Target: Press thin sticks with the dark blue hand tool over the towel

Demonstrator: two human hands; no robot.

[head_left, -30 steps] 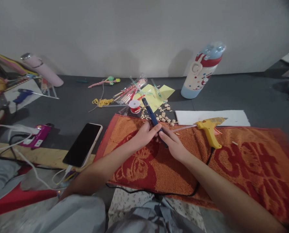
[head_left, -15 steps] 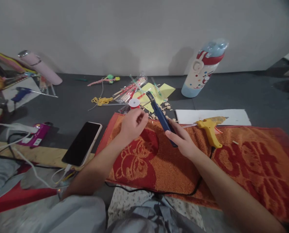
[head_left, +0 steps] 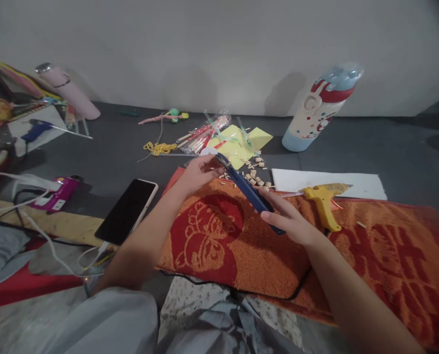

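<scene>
My right hand (head_left: pixel 288 216) is closed round the lower end of a long dark blue tool (head_left: pixel 247 189), which slants up to the left over the orange and red towel (head_left: pixel 264 255). At the tool's upper tip is my left hand (head_left: pixel 201 173), its fingers curled near the tip; whether they grip anything is hidden. Small cut wooden pieces (head_left: pixel 254 178) lie beyond the towel's edge, just behind the tool. Yellow paper (head_left: pixel 260 139) and a bag of sticks (head_left: pixel 204 135) are past them. A white spool (head_left: pixel 208 151) is partly hidden behind my left hand.
A yellow glue gun (head_left: pixel 325 204) rests right of my right hand, by a white board (head_left: pixel 360 183). Behind stands a bottle (head_left: pixel 317 115). To the left are a phone (head_left: pixel 125 211), a purple power strip (head_left: pixel 59 194), yellow string (head_left: pixel 159 148) and a pink flask (head_left: pixel 70 91).
The blue tool has tilted flatter, its lower end shifting right with my right hand. My left hand has come up to the tool's tip. The camera view has shifted slightly.
</scene>
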